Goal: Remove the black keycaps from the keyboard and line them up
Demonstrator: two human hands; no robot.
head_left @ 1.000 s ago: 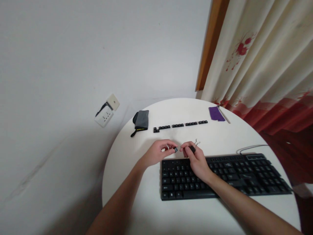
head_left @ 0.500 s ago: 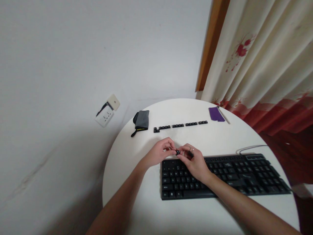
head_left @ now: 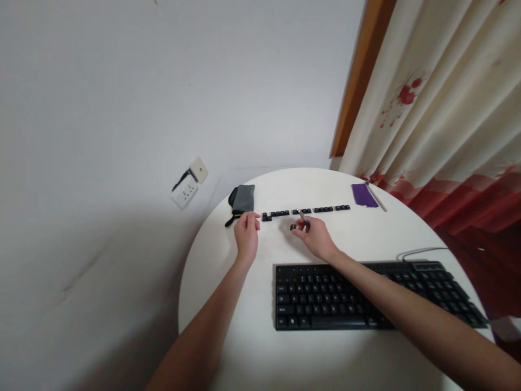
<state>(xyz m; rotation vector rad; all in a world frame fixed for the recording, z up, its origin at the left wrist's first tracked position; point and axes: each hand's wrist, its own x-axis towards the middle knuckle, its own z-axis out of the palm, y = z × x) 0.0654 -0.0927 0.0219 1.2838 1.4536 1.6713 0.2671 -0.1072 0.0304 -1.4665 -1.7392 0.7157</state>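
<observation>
My right hand is above the white table, its thumb and index finger pinching a small black keycap. A slim metallic tool also sticks up out of this hand; its exact kind is too small to tell. My left hand hovers just in front of a grey pouch, its fingers curled together. Whether anything is between those fingers is hidden. Beyond the hands, black keycaps lie in a row of several groups. The black keyboard lies nearer me, partly under my right forearm.
At the right back of the round white table lie a purple cloth and a thin pale stick. A cable runs off behind the keyboard. A wall with a socket stands left, a curtain right.
My hands have parted. The left has moved forward and left to the pouch; the right has moved forward from the keyboard toward the keycap row, carrying the keycap. The view has shifted slightly.
</observation>
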